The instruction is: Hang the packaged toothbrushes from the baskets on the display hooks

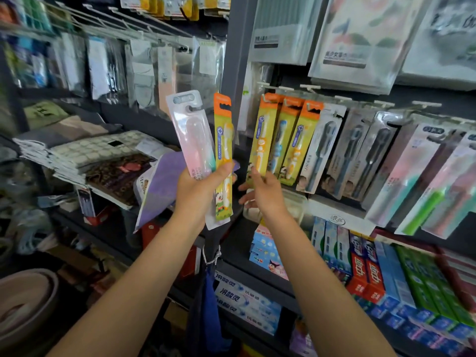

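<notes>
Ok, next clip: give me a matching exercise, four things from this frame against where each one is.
Things:
1. pink toothbrush pack
2. orange-topped toothbrush pack
3. dark toothbrush packs
4. red toothpaste boxes

Places:
A. lying on the shelf under the hooks
B. in the left hand, on the left side of the pair
C. hanging on hooks right of the yellow packs
D. in the left hand, nearest the right hand

Pairs: 1-B, 2-D, 3-C, 4-A
</notes>
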`<state>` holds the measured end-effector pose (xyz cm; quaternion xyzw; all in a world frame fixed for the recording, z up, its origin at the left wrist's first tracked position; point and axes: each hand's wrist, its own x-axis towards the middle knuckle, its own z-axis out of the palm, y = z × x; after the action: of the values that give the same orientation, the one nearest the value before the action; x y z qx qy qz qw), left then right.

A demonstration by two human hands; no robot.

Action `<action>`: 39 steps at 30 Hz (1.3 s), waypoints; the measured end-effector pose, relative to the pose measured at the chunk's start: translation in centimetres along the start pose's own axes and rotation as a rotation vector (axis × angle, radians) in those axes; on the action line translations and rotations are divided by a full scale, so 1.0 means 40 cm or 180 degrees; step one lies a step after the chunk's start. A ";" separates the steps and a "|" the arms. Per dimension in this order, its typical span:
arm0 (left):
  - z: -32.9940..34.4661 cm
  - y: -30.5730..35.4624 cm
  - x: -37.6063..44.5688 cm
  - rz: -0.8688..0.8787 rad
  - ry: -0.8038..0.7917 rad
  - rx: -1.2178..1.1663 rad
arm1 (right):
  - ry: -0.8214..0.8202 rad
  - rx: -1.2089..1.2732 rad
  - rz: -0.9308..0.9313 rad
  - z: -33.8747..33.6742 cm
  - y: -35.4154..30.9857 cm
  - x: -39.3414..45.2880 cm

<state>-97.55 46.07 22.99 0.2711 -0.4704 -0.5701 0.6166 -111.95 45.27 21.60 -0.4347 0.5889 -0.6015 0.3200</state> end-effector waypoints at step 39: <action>0.010 0.007 -0.002 -0.0383 -0.0347 0.0448 | 0.0140 -0.0219 -0.0648 -0.097 -0.074 -0.084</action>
<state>-97.76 46.29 23.39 0.3101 -0.5250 -0.5856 0.5341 -113.67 50.28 24.32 -0.4896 0.5689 -0.6197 0.2291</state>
